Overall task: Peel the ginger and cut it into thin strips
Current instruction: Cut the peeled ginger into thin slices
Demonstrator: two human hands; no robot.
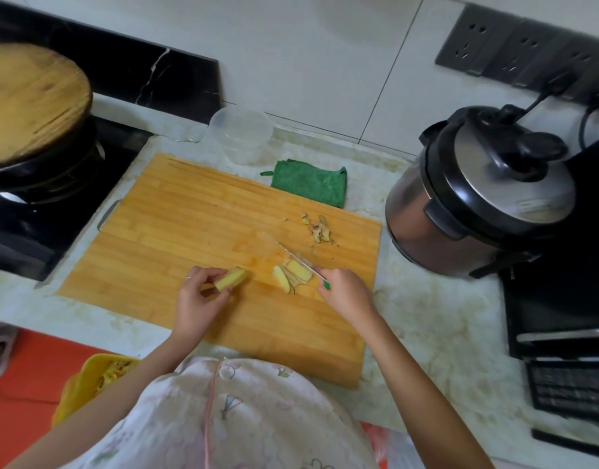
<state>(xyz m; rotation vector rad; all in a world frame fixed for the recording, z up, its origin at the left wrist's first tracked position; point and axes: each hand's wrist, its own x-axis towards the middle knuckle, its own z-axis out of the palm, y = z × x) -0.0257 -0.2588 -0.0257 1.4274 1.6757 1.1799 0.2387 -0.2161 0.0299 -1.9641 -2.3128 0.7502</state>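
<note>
Ginger chunk [229, 279] in left grip [197, 298]; slices [292, 278] beside knife [296, 259].

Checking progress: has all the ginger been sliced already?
No, the left hand holds an unsliced ginger chunk, apart from the slices beside the knife.

Cutting board [189, 231] centre of desk [426, 316]. Over board: ginger slices [293, 275] right of centre, peel scraps [320, 228] behind them, ginger chunk [229, 279] left of slices. Cloth [308, 184] at board's far edge; plastic container [240, 133] behind, left of cloth. Rice cooker [477, 198] right of board. Lidded wok [30, 99] far left.
</note>
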